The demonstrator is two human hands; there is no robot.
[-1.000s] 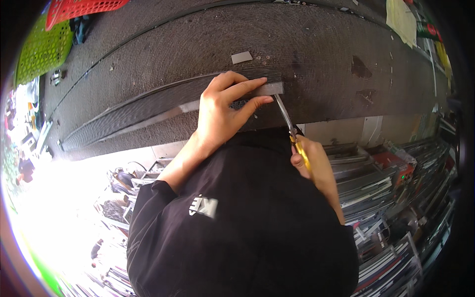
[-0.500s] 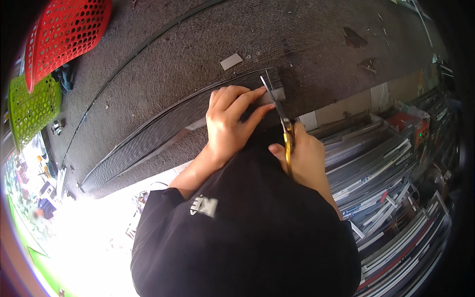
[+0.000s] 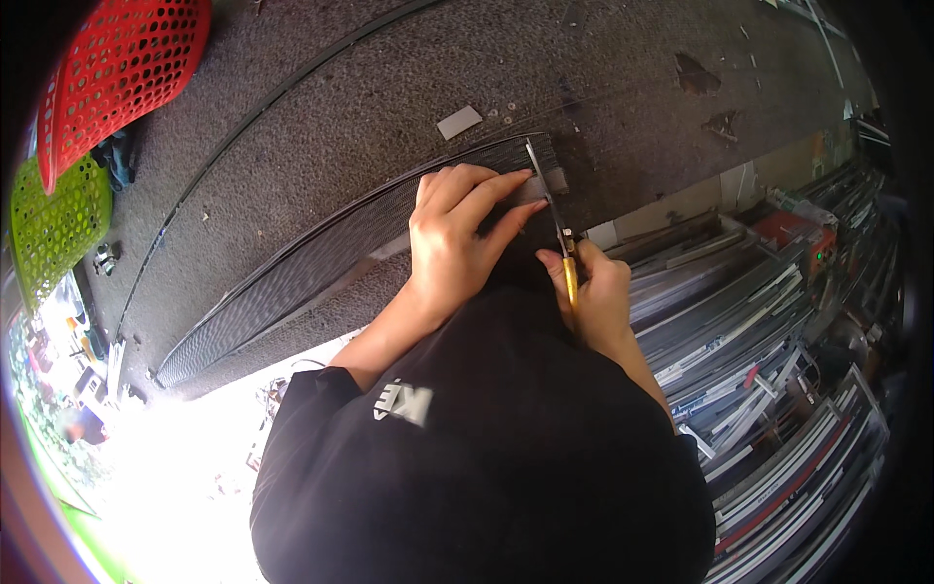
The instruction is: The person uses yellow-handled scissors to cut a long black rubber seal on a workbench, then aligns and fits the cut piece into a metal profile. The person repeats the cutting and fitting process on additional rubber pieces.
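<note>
A long strip of dark, finely ribbed mesh (image 3: 282,263) lies across the carpeted work surface, narrow at the left and fanned a little toward its right end. My left hand (image 3: 449,236) bears on the strip near that end, thumb and forefinger pinching its edge. In my right hand (image 3: 605,300) is a pair of scissors (image 3: 570,274) with yellow handles. Their blades look closed together and point away from me, lying across the mesh just right of my left fingertips. My right fingers partly hide the handles.
Beyond the strip lies a small white rectangular piece (image 3: 459,122). Red (image 3: 126,83) and green (image 3: 58,214) perforated plastic baskets stand at the far left. A long dark cord (image 3: 209,167) curves over the carpet. Stacked strips and profiles (image 3: 769,467) fill the right, below a red box (image 3: 796,234).
The scissor blades, parted before, have come together across the mesh end. My right thumb and fingers have drawn closer around the handles. My left hand keeps its pinch, and the view has shifted slightly.
</note>
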